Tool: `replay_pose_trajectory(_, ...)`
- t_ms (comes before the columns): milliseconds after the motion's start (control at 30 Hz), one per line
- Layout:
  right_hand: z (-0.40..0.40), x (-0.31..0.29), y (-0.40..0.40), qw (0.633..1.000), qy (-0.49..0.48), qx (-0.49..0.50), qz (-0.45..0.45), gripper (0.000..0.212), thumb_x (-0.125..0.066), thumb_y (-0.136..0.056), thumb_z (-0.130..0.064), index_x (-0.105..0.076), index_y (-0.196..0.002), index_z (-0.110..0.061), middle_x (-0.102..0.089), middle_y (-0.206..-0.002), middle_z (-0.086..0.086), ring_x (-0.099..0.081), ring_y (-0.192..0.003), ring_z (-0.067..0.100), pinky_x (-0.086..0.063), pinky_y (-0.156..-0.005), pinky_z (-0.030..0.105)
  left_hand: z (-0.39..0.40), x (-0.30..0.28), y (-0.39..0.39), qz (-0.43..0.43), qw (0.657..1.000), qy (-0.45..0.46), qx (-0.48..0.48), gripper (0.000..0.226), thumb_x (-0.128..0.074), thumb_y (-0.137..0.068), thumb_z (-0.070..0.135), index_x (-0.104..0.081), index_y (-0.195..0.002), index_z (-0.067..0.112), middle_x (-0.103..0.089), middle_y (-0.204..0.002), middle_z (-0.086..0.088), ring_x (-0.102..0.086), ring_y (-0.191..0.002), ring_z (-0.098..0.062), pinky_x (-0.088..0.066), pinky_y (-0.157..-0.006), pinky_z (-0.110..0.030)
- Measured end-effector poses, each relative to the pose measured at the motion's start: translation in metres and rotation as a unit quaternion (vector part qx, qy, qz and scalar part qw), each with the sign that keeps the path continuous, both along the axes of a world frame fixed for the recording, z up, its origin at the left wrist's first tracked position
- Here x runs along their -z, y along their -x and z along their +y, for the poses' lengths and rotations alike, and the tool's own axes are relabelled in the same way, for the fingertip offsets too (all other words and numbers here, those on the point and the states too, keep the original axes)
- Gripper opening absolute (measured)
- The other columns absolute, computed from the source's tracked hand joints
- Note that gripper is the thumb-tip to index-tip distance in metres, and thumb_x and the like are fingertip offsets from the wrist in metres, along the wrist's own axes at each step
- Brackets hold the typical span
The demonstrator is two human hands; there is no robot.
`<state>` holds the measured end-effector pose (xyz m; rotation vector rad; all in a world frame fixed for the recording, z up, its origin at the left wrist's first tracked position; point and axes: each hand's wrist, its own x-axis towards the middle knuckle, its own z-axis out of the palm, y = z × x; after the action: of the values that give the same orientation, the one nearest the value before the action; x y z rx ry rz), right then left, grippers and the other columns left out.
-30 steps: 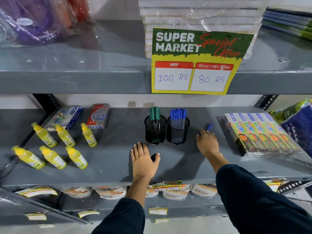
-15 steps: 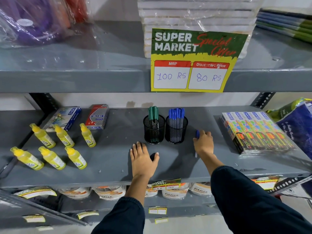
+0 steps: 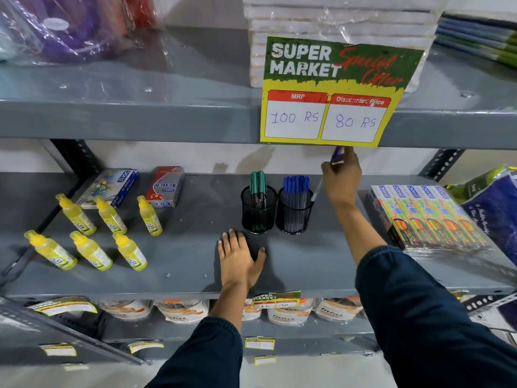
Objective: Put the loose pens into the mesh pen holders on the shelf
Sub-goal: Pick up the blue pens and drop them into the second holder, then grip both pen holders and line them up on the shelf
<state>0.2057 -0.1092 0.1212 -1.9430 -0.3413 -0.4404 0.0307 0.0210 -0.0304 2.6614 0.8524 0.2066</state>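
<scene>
Two black mesh pen holders stand side by side on the grey middle shelf. The left holder has green pens in it, the right holder has several blue pens. My right hand is raised just right of and above the right holder, shut on a blue-capped pen held upright, its clear tip pointing down beside the holder's rim. My left hand lies flat on the shelf in front of the left holder, fingers spread, holding nothing.
Several yellow glue bottles stand at the left, with two small boxes behind them. Colour pencil packs lie at the right. A price sign hangs from the upper shelf just above my right hand.
My right hand has picked the blue pen up off the shelf and lifted it above the right holder. My left hand has stayed flat on the shelf.
</scene>
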Motion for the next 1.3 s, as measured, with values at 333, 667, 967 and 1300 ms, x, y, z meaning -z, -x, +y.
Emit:
replay_pose_trajectory(333,0.015,0.036,0.009,0.978,0.185,-0.1,-0.013,0.056,-0.052,-0.083,0.005,-0.039,-0.135,-0.013,-0.062,-0.104,0.02,-0.06,-0.08,0.032,-0.049,-0.069,0.034,0.0,0.0,0.001,-0.007,1.0,0.008,-0.001,0.076,-0.033,-0.089,0.054,-0.016,-0.144,0.005,-0.016,-0.155,-0.016,-0.007,-0.144,-0.032,0.0,-0.119,-0.043)
replay_pose_trajectory(667,0.01,0.049,0.012,0.973,0.205,-0.107,-0.004,0.052,-0.056,-0.087,-0.003,-0.04,-0.137,-0.007,-0.044,-0.119,0.019,-0.052,-0.103,0.033,-0.043,-0.094,0.03,-0.001,-0.001,0.001,-0.006,1.0,0.003,-0.003,0.078,-0.033,-0.089,0.056,-0.014,-0.144,0.004,-0.016,-0.156,-0.015,-0.007,-0.144,-0.031,0.0,-0.119,-0.042)
replay_pose_trajectory(967,-0.014,0.065,0.019,0.953,0.126,-0.172,0.215,0.095,-0.072,-0.074,-0.046,-0.016,-0.146,-0.02,-0.014,-0.156,0.004,-0.017,-0.143,0.026,-0.026,-0.112,0.041,0.004,-0.025,-0.001,-0.139,0.981,0.116,-0.071,0.087,-0.065,-0.076,0.052,-0.032,-0.137,-0.001,-0.038,-0.144,-0.023,-0.033,-0.135,-0.035,-0.027,-0.113,-0.045)
replay_pose_trajectory(1300,-0.009,0.076,0.027,0.954,0.121,-0.186,0.203,0.099,-0.081,-0.068,-0.025,-0.02,-0.144,-0.019,-0.054,-0.135,0.009,-0.051,-0.124,0.028,-0.04,-0.096,0.03,0.03,-0.085,-0.052,-0.161,0.955,0.249,0.005,0.111,-0.085,-0.062,0.03,-0.015,-0.145,0.007,-0.025,-0.152,-0.015,-0.028,-0.138,-0.031,-0.03,-0.11,-0.041)
